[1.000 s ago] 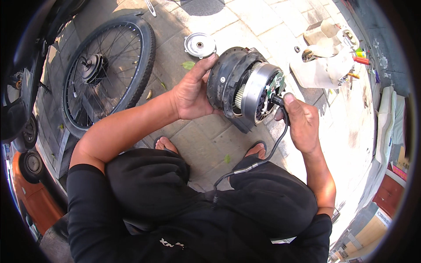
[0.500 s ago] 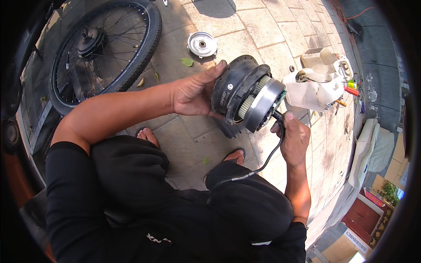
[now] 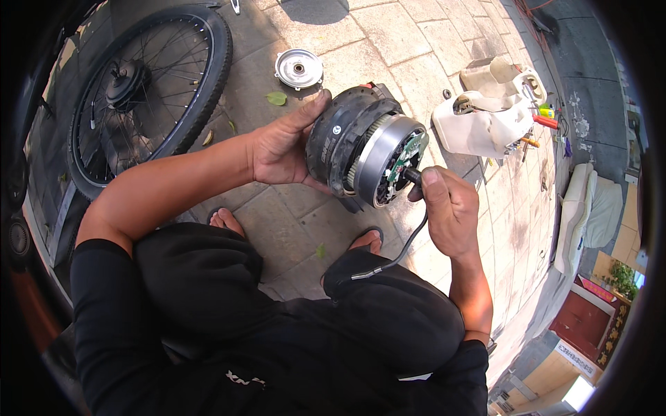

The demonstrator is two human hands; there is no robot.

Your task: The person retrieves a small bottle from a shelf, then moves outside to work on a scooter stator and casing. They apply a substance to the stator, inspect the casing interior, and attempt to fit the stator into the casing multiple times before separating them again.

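My left hand (image 3: 288,147) is wrapped round the black hub motor housing (image 3: 334,142), with the thumb on its rim. Partly inside the housing's open side sits the motor core (image 3: 378,161), a silver ring with pale gear teeth showing in the gap. Its outer face carries a green circuit board (image 3: 414,149). My right hand (image 3: 451,211) pinches the dark axle (image 3: 414,175) that sticks out of that face. From the axle a black cable (image 3: 411,248) hangs down to my knee, ending in a metal-coloured tip.
A spoked bicycle wheel (image 3: 223,55) with a black tyre lies at the left. Beyond my left hand, a round silver cover (image 3: 311,57) rests on the paving. Cut white plastic containers (image 3: 475,132) with tools stand at the right. A small dark ring (image 3: 447,93) lies beside them.
The motor core has turned so more of its circuit board faces me, and the gap to the housing looks narrower. The view has shifted slightly. Both hands keep their holds.
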